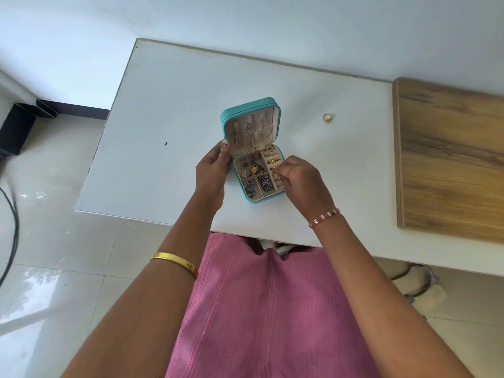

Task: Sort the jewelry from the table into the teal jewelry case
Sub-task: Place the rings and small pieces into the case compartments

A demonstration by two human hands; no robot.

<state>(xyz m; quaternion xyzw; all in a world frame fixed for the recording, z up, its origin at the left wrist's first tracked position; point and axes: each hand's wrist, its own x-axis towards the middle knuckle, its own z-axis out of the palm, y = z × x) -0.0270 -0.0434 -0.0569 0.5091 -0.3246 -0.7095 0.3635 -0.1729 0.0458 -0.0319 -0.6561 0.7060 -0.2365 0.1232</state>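
The teal jewelry case point(252, 148) stands open near the middle of the white table point(169, 105), its lid tipped up and back toward the far edge, so the case's long axis runs from the near table edge away from the person, turned slightly to the left. Thin chains point(256, 135) hang down the inside of the lid. The tray below is divided into compartments: blue and silver pieces point(257, 185) fill the near ones, a green and gold pendant point(255, 167) lies in a middle one, and gold rings point(273, 160) sit in the slotted strip along the right side. The left hand point(214, 170) holds the case's left side, thumb curled over the hinge corner. The right hand point(300, 177) is over the ring strip, fingertips pinched on a small gold ring point(276, 174). One more gold ring point(327, 117) lies on the table, well apart to the right of the case. A wooden board point(450, 159) covers the table's right end.
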